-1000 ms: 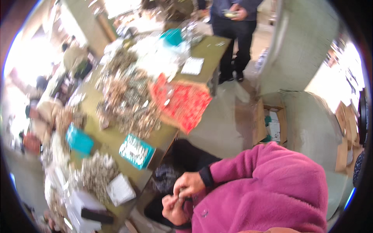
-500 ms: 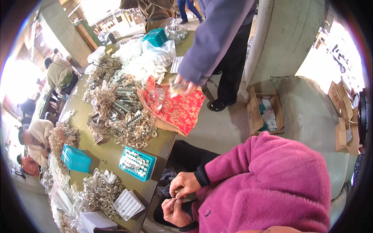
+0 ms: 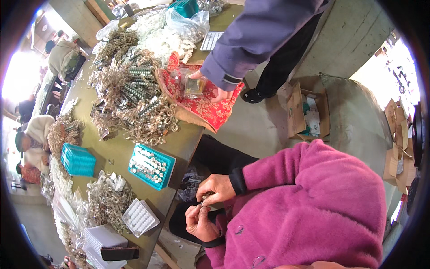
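Note:
My two hands meet in front of my pink fleece top, over my lap beside the table. My right hand (image 3: 218, 187), the upper one, is closed, with thumb and fingertips pinched together; something small, dark and shiny shows under its fingers. Just below, my left hand (image 3: 201, 223) is also closed, its thumb and fingertip touching the right fingertips. What they hold is mostly hidden and too small to name. Nearest on the table is a teal tray (image 3: 166, 172) filled with rows of small round white-and-silver pieces. A stack of white dimpled trays (image 3: 142, 219) lies near the edge.
A tangled heap of brownish, shiny strips and dark coils (image 3: 134, 98) covers the table's middle. A co-worker's hand (image 3: 215, 92) reaches over a red floral cloth (image 3: 201, 110) and a clear bag. Stacked teal trays (image 3: 78, 159) and a dark flat case (image 3: 120, 253) lie leftward. A cardboard box (image 3: 295, 112) stands on the floor.
The view has shifted, with the table moving up and left. My hands stay pinched together. The co-worker's hand, blurred before, is now spread over the cloth by the clear bag.

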Available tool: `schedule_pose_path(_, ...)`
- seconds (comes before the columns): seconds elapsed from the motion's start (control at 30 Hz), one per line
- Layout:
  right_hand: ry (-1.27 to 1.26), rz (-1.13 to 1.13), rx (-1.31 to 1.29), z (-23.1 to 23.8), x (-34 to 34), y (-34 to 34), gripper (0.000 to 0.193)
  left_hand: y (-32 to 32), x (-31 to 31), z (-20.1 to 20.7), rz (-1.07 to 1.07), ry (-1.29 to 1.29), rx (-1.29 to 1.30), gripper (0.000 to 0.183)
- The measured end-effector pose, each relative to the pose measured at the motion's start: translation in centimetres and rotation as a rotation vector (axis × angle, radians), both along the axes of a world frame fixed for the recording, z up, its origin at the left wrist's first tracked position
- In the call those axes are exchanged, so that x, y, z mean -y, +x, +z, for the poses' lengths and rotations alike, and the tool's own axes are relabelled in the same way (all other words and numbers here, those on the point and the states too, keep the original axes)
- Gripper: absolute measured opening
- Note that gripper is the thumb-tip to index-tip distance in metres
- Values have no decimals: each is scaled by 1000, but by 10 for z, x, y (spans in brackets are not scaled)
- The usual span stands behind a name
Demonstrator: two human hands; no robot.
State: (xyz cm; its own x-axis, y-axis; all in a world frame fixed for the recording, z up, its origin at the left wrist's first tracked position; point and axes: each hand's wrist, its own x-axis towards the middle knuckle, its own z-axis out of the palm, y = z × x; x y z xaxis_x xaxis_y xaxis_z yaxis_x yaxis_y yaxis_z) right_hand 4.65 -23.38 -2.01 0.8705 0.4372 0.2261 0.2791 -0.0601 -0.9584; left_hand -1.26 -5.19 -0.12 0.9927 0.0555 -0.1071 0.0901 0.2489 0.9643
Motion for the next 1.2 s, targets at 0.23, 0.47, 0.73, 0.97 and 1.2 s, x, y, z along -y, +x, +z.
schedule_pose_path(0.23,-93,-89,-107,5,36,6,41,-1,8,-4,0,-32,-92,10)
schedule_pose_path(0.47,65,-70,-157,-14,34,5,34,4,20,-15,0,-70,-253,12)
schedule_pose_path(0.73,139,-23,-164,-29,46,11,23,24,33,-20,-81,-109,-250,13)
schedule_pose_path(0.97,105,-70,-153,-26,68,21,18,46,53,-16,-169,25,-178,13)
schedule_pose_path(1.2,-34,-97,-64,-7,76,37,12,60,57,-16,-129,144,-162,12)
